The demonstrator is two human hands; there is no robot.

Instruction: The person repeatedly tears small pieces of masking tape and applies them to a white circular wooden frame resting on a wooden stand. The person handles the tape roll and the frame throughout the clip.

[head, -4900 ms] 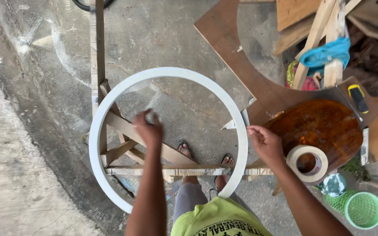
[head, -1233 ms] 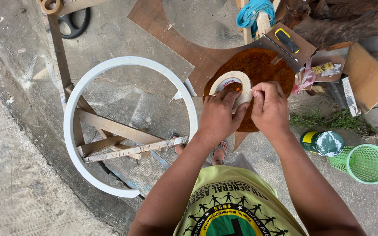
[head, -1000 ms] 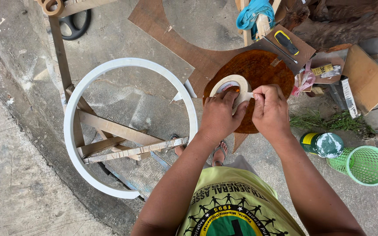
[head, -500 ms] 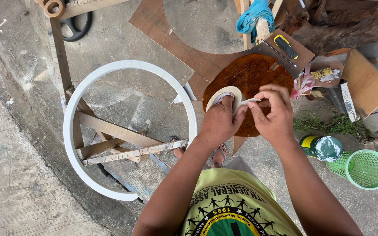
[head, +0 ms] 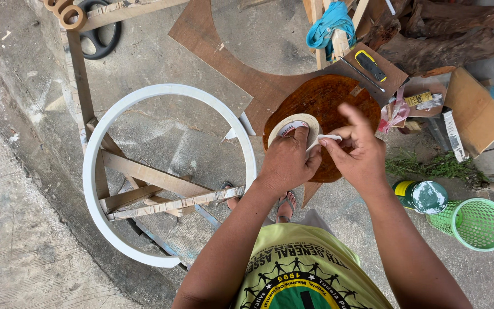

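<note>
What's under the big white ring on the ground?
Under the big white ring is a frame of pale wooden slats on the grey concrete floor. The person's left arm covers the ring's lower right part.

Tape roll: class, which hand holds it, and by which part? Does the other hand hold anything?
The left hand holds the tape roll by its rim, thumb over the top. The right hand pinches the tape's free end.
</note>
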